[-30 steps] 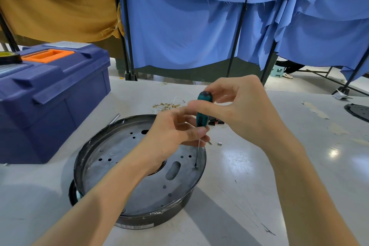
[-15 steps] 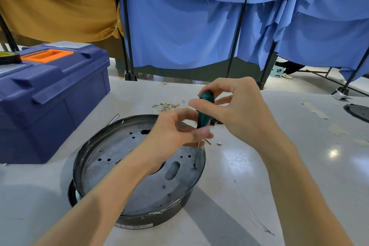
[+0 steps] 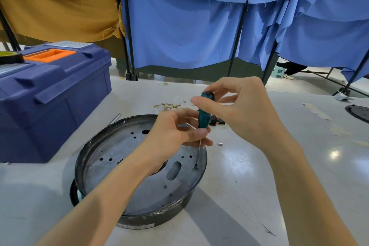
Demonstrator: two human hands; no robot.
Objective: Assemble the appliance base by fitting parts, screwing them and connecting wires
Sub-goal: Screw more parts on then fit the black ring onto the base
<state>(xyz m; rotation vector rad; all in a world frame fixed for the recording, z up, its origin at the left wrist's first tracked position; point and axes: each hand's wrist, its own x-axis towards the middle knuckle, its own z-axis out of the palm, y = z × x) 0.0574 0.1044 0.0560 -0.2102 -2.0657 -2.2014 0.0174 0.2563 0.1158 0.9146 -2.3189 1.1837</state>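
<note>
A round dark metal appliance base (image 3: 111,158) lies upside down on the white table, its flat plate full of holes and one oval slot. A teal-handled screwdriver (image 3: 203,118) stands nearly upright over the plate's right rim, its tip on a screw (image 3: 196,167). My right hand (image 3: 239,112) pinches the top of the handle with thumb and fingers. My left hand (image 3: 173,136) holds the lower handle and shaft, thumb and fingers curled round them.
A blue toolbox (image 3: 50,94) with an orange handle stands at the left. Small brass terminals with thin wire (image 3: 167,106) lie behind the base, a black part (image 3: 217,122) beside them, and a tiny metal piece (image 3: 220,144) at the right. A black disc (image 3: 359,113) sits far right.
My right hand's fingers have shifted round the handle top, and the screwdriver leans slightly differently. The tip stays on the same screw and the left hand holds its place.
</note>
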